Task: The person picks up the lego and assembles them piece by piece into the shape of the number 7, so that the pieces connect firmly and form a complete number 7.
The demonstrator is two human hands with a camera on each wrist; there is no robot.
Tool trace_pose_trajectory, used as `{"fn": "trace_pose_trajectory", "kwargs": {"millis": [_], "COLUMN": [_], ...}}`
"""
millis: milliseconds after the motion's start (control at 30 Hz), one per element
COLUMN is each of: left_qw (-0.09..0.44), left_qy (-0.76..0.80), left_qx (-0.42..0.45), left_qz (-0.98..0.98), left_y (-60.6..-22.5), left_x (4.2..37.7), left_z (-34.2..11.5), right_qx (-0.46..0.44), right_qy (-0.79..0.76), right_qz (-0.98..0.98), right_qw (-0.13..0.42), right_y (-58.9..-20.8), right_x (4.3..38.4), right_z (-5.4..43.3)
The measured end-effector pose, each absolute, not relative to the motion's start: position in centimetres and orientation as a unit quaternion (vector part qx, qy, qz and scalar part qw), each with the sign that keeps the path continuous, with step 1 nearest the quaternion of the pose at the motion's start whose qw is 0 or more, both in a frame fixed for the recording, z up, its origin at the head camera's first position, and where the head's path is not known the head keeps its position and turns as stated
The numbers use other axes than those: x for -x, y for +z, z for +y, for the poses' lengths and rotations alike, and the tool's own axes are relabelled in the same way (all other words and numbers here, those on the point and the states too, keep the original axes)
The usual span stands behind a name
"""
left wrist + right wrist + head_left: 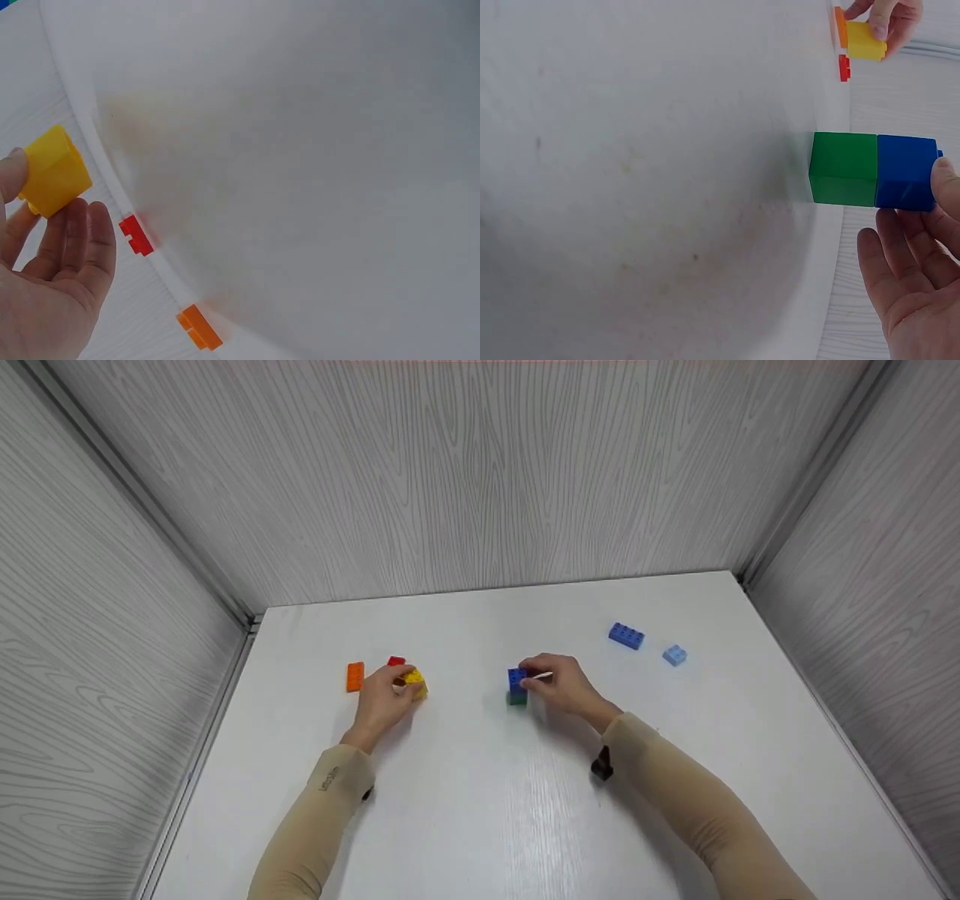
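My left hand (381,705) pinches a yellow toy building brick (54,172) between thumb and fingers, on the left part of the table. Just behind that hand lies a red brick (396,661), partly covered by it in the head view. An orange brick (355,677) lies to the left of the same hand. Nearer the table's middle, my right hand (564,686) grips a dark blue brick (906,172) by its upper end. Joined beneath the blue one is a green brick (844,169), the two forming a short upright stack.
Toward the back right of the white table (465,810) lie a longer blue brick (626,636) and a small light blue brick (675,655). Grey wood-grain panels (465,472) stand behind the table and along both sides.
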State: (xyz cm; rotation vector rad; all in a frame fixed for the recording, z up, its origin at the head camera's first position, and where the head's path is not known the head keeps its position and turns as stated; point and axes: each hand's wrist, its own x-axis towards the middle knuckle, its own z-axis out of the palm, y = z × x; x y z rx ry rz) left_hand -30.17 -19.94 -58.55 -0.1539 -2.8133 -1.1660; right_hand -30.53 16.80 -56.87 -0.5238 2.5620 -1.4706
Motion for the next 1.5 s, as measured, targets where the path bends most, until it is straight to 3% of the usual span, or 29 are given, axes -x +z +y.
{"fn": "trace_pose_trajectory", "kwargs": {"millis": [700, 1500], "left_qw": [0.064, 0.01], "left_qy": [-0.429, -0.479], "left_qx": [0.075, 0.069], "left_qz": [-0.898, -0.875], "left_y": [-57.5, -56.3], "left_x": [29.8, 29.2], "left_z": [-16.7, -13.7], "right_qx": [0.181, 0.206], "right_qy": [-0.493, -0.472], "right_qz": [0.849, 0.857], "right_qw": [0.064, 0.032], "right_y": [-56.8, -57.2], "right_x": [30.5, 30.2], "right_z": [16.6, 16.4]}}
